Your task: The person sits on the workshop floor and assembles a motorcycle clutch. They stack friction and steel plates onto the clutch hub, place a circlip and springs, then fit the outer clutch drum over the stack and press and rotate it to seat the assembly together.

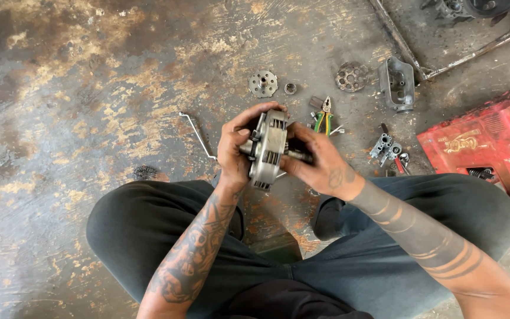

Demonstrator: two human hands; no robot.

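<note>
A round grey metal clutch-type assembly [268, 149] is held at frame centre, above the crossed legs, gripped on its left rim by the left hand [235, 147] and clasped on its right face, around a protruding dark shaft [300, 155], by the right hand [321, 162]. The shaft axis is laid roughly left to right, pointing into the right palm; both hands are equally close. Pliers [324, 116], a perforated disc [263, 83] and a bent wrench [198, 135] are noted on the floor beyond.

Pliers [326, 115], bent wrench [198, 136], perforated discs [263, 83], red case [491, 142] on stained floor [90, 88]
</note>
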